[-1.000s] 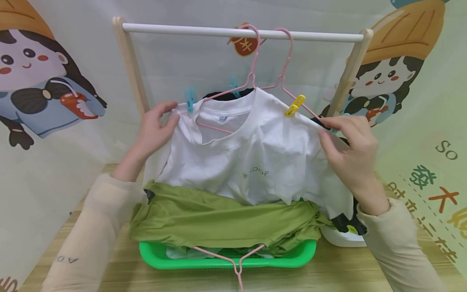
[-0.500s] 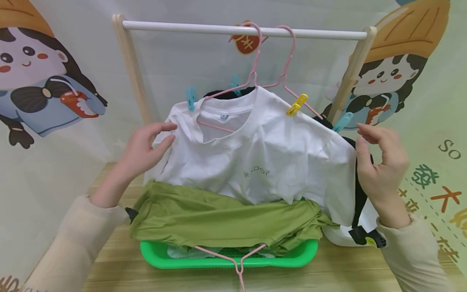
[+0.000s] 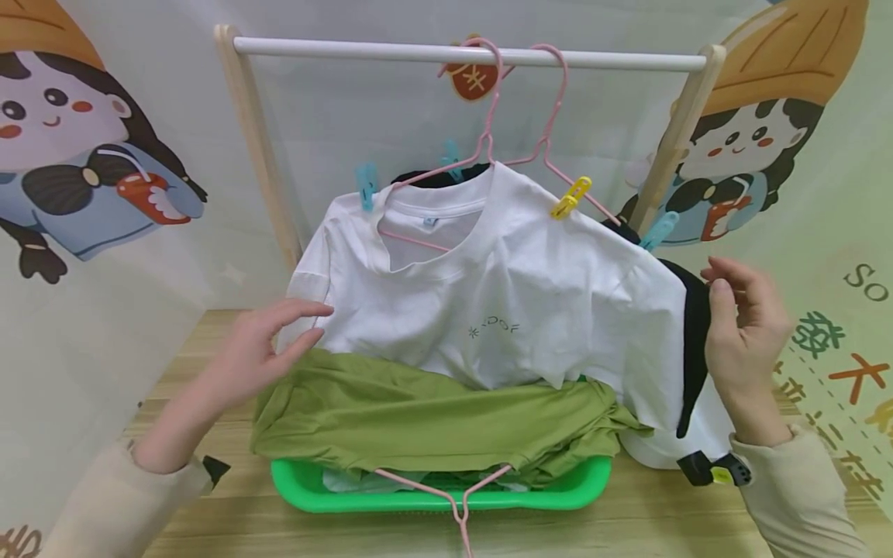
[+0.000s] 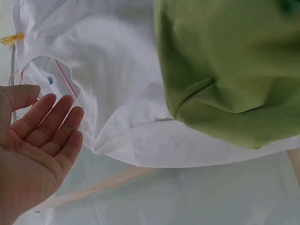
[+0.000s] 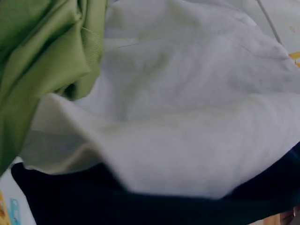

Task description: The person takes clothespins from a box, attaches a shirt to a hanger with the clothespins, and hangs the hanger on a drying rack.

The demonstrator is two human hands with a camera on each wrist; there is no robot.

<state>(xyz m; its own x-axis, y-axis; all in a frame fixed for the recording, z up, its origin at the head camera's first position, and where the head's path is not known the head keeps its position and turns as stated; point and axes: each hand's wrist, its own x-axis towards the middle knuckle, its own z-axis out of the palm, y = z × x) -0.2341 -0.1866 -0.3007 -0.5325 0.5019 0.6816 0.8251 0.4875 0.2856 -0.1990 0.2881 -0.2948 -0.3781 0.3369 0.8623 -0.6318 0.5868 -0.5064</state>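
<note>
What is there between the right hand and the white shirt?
In the head view, a strip of black cloth shows between the right hand and the white shirt.

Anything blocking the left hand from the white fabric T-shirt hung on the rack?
Nothing visible stands between the left hand and the white fabric T-shirt. The crumpled olive-green fabric garment hides the shirt's lower front, leaving its upper front exposed.

Pale backdrop (image 3: 188, 93) with cartoon figures (image 3: 77, 225) behind a wood-grain surface (image 3: 216, 515).
</note>
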